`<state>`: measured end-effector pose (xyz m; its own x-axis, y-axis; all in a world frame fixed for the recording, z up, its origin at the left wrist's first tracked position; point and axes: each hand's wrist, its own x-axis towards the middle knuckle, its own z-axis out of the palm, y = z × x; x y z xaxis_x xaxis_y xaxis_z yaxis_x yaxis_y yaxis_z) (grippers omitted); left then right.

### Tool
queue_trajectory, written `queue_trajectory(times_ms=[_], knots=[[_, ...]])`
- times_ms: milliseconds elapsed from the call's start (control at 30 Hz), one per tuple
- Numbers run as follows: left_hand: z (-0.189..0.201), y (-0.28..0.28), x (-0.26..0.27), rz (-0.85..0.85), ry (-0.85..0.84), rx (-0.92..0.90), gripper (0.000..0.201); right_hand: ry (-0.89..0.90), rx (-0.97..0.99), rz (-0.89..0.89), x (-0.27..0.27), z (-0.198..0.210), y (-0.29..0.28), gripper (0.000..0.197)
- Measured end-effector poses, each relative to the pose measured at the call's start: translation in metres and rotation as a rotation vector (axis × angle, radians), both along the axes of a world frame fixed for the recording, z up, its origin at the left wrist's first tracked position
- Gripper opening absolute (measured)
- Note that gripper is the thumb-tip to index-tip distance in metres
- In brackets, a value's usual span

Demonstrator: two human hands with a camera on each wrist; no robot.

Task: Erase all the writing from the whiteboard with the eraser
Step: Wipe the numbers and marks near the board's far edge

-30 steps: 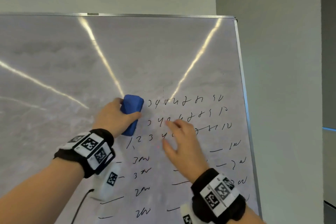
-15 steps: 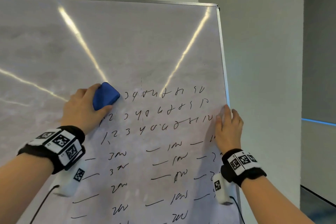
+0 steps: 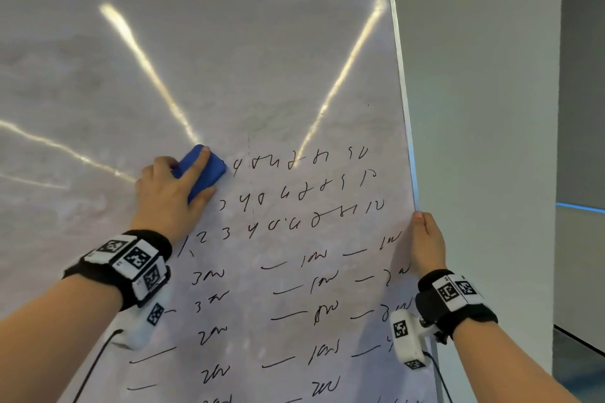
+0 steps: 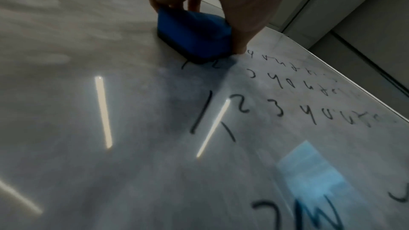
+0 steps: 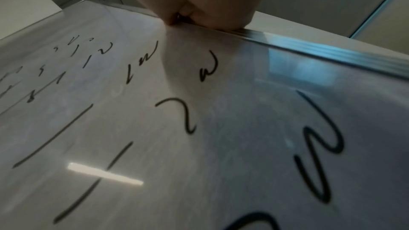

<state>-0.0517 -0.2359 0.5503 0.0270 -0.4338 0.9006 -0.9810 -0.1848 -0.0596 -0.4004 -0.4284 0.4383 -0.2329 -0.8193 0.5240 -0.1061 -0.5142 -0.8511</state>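
Person wiping a whiteboard (image 3: 229, 75) with a blue eraser (image 3: 203, 173).
Left hand (image 3: 170, 193) is gripping the eraser at frame centre, beside black writing (image 3: 304, 199); right hand (image 3: 427, 244) is gripping the board's right edge.

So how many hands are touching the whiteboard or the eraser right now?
2. The left hand presses the blue eraser against the whiteboard; the right hand grips its right edge.

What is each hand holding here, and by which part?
Left hand grips the blue eraser across its back and sides. Right hand grips the whiteboard by its right edge.
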Motion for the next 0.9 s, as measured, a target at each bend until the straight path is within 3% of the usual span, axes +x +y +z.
queue_trajectory(times_ms=[100, 300, 467, 667, 800, 900], knots=[[0.007, 0.01, 0.016, -0.017, -0.101, 0.003, 0.063, -0.004, -0.008, 0.06, -0.007, -0.002, -0.006, 0.025], [0.012, 0.013, 0.024, -0.021, -0.02, -0.044, 0.063, -0.009, 0.01, 0.074, -0.007, -0.007, -0.013, 0.026], [-0.003, 0.001, 0.007, -0.115, -0.232, 0.043, 0.051, 0.006, 0.002, 0.075, -0.007, -0.007, -0.011, 0.028], [0.014, -0.005, -0.005, -0.013, 0.12, -0.063, 0.056, 0.011, -0.013, 0.05, -0.005, -0.005, -0.006, 0.029], [-0.014, -0.009, -0.021, -0.116, -0.09, 0.053, 0.052, 0.016, -0.01, 0.055, -0.006, -0.005, -0.004, 0.026], [0.004, -0.007, -0.014, -0.105, -0.096, 0.023, 0.05, 0.021, -0.007, 0.052, -0.005, -0.004, -0.003, 0.028]])
